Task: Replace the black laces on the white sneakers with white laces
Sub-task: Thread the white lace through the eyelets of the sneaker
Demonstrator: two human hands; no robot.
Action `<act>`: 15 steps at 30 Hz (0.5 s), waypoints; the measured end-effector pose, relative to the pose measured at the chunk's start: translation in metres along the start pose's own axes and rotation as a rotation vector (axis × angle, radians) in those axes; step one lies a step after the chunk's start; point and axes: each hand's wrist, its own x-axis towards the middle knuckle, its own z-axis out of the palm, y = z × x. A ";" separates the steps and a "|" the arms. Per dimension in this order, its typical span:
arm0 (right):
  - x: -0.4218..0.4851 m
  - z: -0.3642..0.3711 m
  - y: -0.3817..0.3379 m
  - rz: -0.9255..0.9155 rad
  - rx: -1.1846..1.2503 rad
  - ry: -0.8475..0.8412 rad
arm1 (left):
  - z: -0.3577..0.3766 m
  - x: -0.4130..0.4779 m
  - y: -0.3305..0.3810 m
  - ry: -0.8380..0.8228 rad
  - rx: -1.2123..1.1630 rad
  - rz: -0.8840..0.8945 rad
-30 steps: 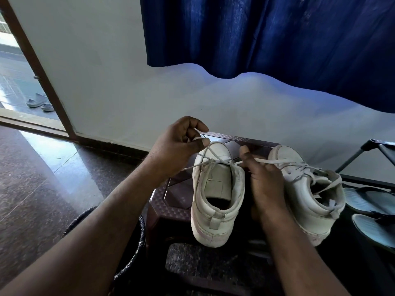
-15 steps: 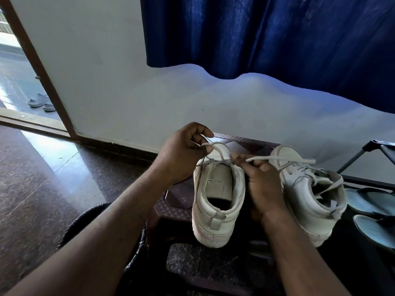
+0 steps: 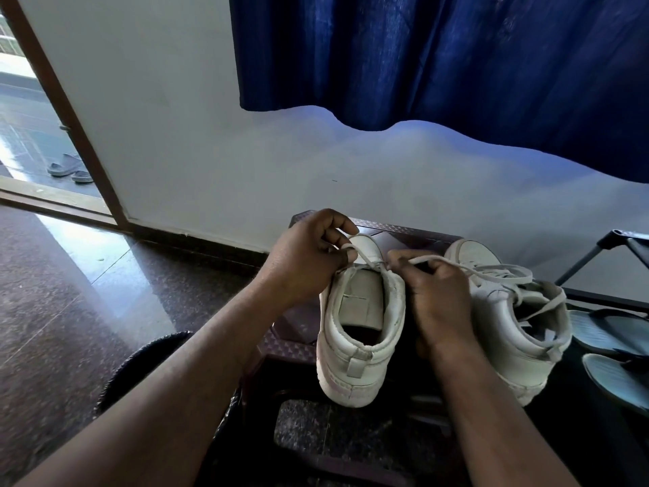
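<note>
Two white sneakers stand side by side on a dark brown plastic stool, heels toward me. The left sneaker has a white lace crossing near its toe end. My left hand pinches a loop of that lace just left of the shoe's front. My right hand grips the other end of the same lace between the two shoes. The right sneaker is laced in white, with its ends lying loose across the tongue. No black lace is visible.
A blue curtain hangs over the white wall behind the stool. Grey sandals and a black metal rack lie to the right. A dark round basket rim sits under my left forearm. An open doorway with slippers is far left.
Both hands have drawn closer together over the front of the left sneaker. The lace, earlier pulled taut out to each side, is now bent into a loop at my left fingers.
</note>
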 end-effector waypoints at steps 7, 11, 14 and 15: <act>0.007 -0.010 -0.005 0.011 0.236 0.138 | 0.000 -0.002 0.003 -0.018 0.072 -0.009; -0.004 -0.001 0.003 0.132 0.109 -0.059 | -0.001 -0.001 0.002 0.020 0.153 -0.022; 0.003 -0.004 0.000 0.010 0.094 0.057 | -0.005 0.000 -0.002 0.006 0.235 -0.062; 0.006 -0.006 -0.003 -0.024 0.101 0.084 | -0.006 0.000 -0.003 -0.020 0.259 -0.083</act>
